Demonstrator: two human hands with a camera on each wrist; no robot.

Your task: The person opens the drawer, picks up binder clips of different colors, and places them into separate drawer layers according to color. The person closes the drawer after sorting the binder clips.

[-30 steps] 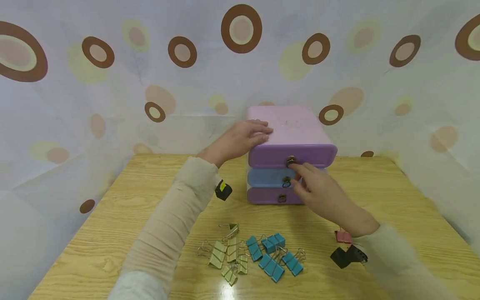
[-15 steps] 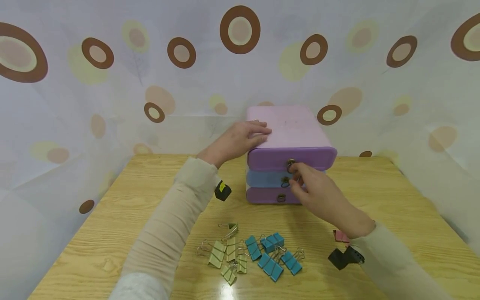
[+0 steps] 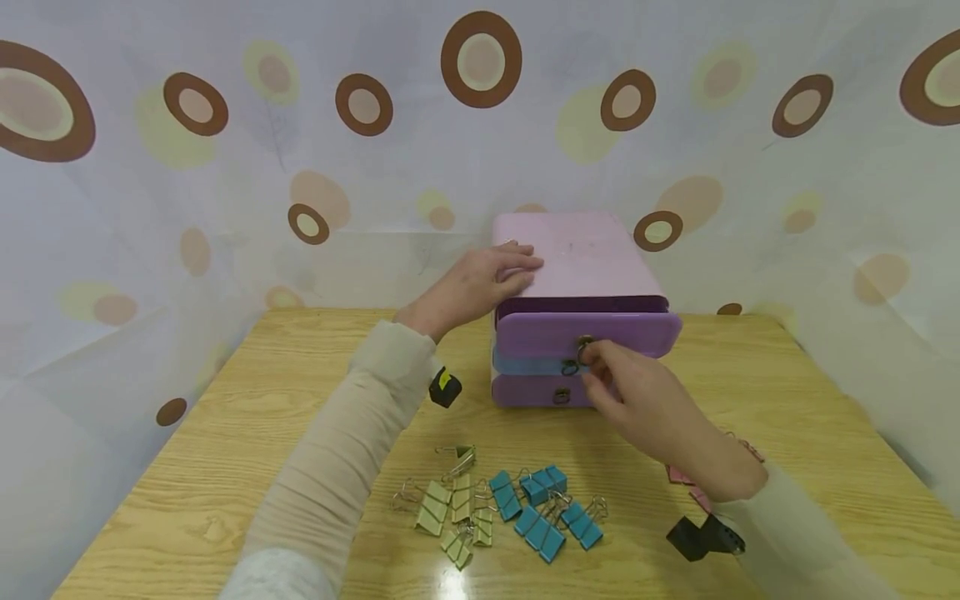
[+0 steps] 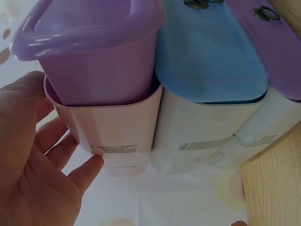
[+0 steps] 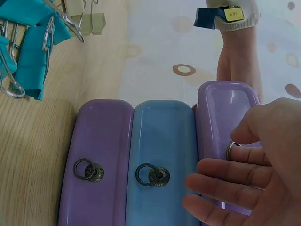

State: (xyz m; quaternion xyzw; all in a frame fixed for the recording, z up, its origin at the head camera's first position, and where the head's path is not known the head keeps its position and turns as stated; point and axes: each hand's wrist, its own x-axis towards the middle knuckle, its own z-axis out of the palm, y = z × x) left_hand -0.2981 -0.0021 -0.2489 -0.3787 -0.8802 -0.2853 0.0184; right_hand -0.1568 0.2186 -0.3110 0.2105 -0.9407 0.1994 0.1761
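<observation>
The right hand (image 3: 645, 396) is pinching the ring (image 5: 229, 150) of the top drawer (image 3: 536, 336), which is standing partly out. The left hand (image 3: 483, 279), fingers extended, is resting on the pink casing (image 3: 585, 250), how firmly I can't tell; too lightly, and a harder tug could be dragging everything forward.

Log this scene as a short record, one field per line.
Left hand: resting on pink casing
Right hand: holding ring pull
Top drawer: purple, partly open
Middle drawer: blue, looks closed
Bottom drawer: purple, looks closed
Table: wood-grained
Green clips: beside blue clips
Pink clips: partly hidden
</observation>
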